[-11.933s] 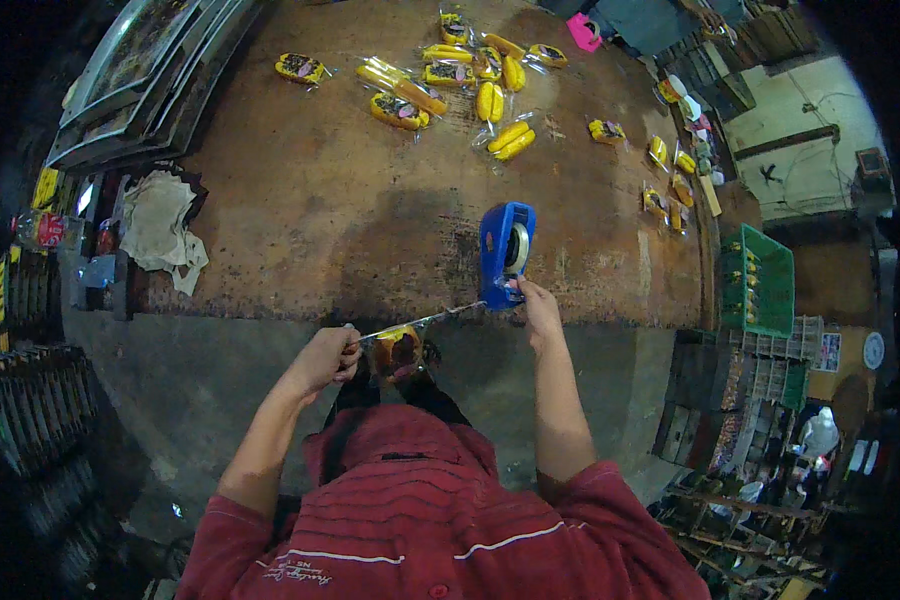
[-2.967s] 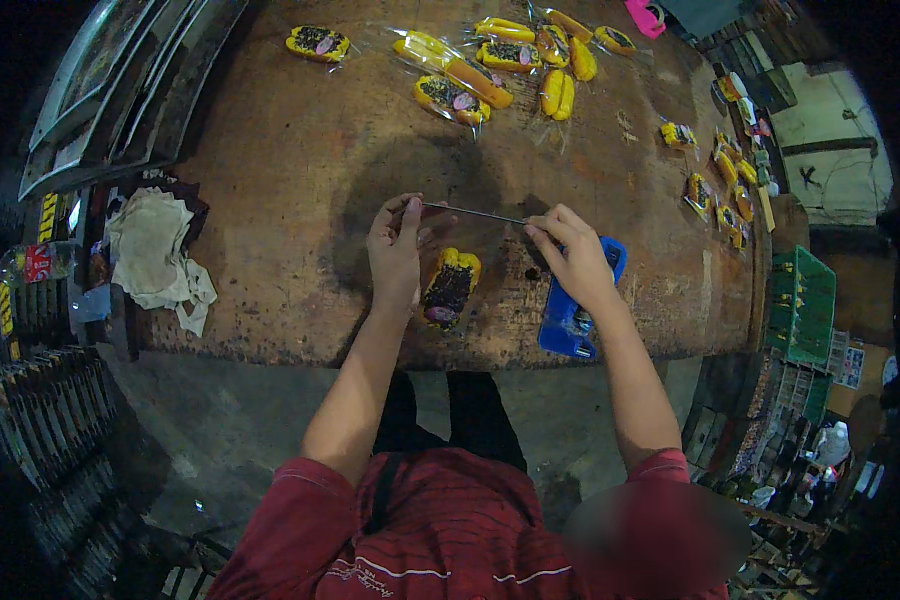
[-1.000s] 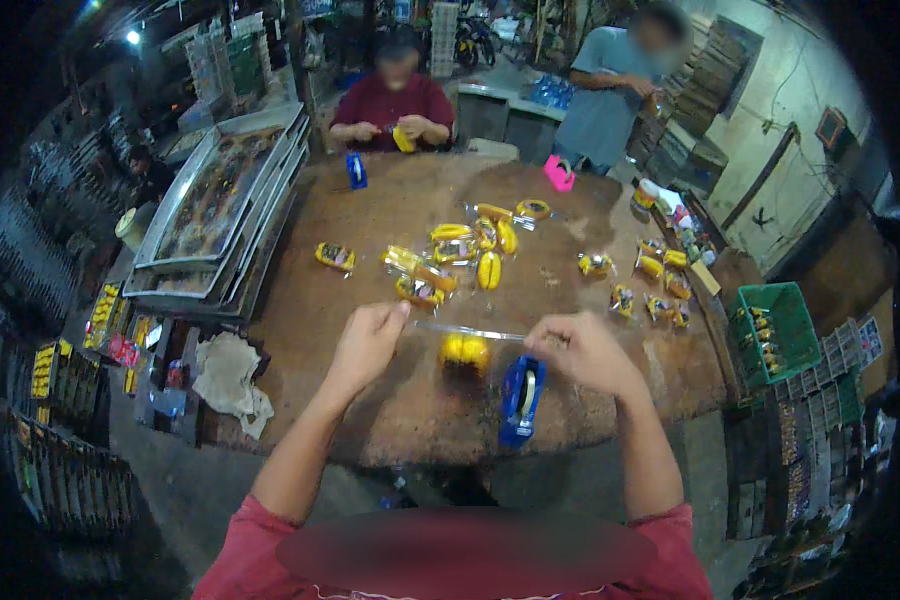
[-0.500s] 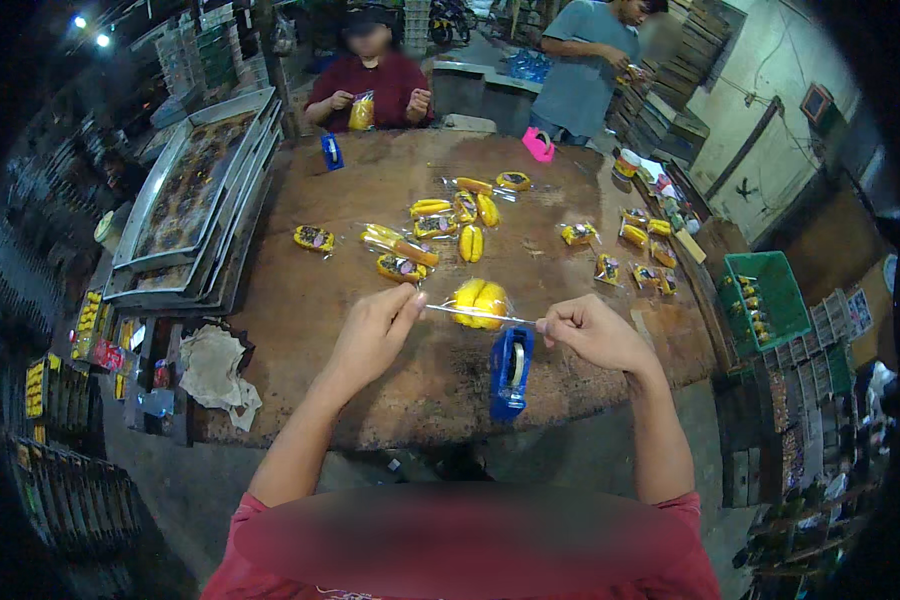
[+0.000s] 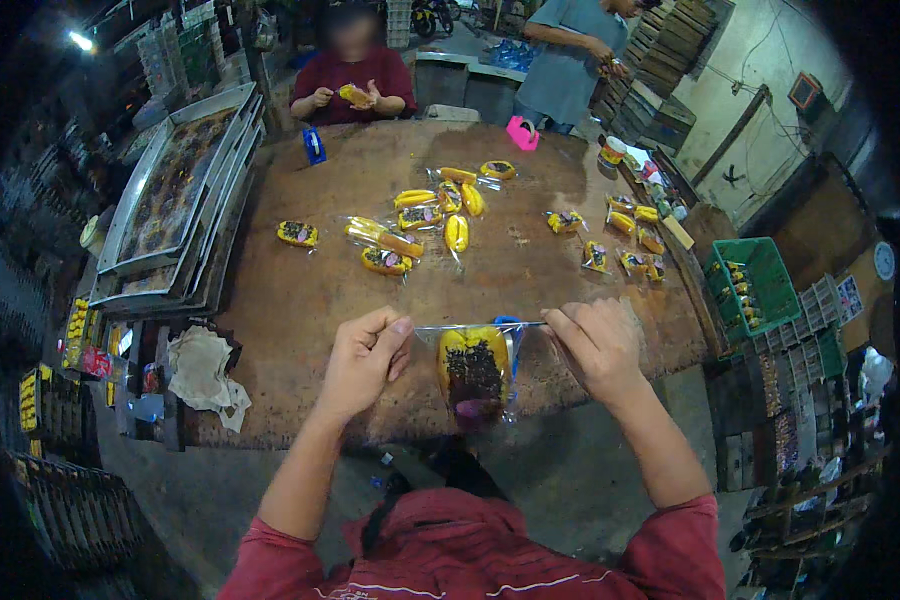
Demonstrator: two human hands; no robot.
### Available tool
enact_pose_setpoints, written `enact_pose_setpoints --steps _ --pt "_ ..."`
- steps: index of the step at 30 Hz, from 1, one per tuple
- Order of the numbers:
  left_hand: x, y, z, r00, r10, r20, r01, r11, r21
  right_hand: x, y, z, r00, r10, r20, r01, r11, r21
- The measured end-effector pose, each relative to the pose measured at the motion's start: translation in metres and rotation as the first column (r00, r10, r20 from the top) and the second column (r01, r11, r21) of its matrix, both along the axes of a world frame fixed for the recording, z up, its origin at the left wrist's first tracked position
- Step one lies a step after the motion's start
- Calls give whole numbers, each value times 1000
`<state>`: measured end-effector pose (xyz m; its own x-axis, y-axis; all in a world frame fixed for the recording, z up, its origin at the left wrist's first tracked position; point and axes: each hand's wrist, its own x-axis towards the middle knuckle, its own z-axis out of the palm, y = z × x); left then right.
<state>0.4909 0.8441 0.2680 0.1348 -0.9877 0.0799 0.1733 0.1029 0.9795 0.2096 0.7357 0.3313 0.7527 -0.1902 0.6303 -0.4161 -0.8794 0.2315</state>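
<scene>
The left hand [image 5: 370, 362] and right hand [image 5: 604, 352] — both hands pinched tight — stretch a clear bag [image 5: 478, 327] around a yellow bun [image 5: 473, 372].

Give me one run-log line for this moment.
left hand: pinches left end of clear bag | right hand: pinches its right end | topped bun: inside bag, between hands | blue tape dispenser: partly hidden behind bun

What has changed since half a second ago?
The held bun has swung toward the person: its dark topping shows instead of its plain yellow side, and it partly covers the blue tape dispenser. The left hand and right hand still hold the bag's edge; the other buns on the table lie unchanged.
</scene>
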Motion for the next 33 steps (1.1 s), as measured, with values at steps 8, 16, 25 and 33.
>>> enact_pose_setpoints --steps 8,16,25,33 --pt "-77 9 -32 901 104 -422 -2 972 236 6 2 -8 990 -42 -131 39 999 -26" --pt "-69 15 -33 920 -122 -372 242 923 298 -2 12 -11 978 -79 -193 107 985 137" --pt "-87 27 -64 945 -142 -295 207 957 202 -19 7 -15 948 44 -315 306 140 942" --pt "-67 32 -67 981 147 125 -141 989 -51 -39 18 -34 947 37 -320 308 190 932"
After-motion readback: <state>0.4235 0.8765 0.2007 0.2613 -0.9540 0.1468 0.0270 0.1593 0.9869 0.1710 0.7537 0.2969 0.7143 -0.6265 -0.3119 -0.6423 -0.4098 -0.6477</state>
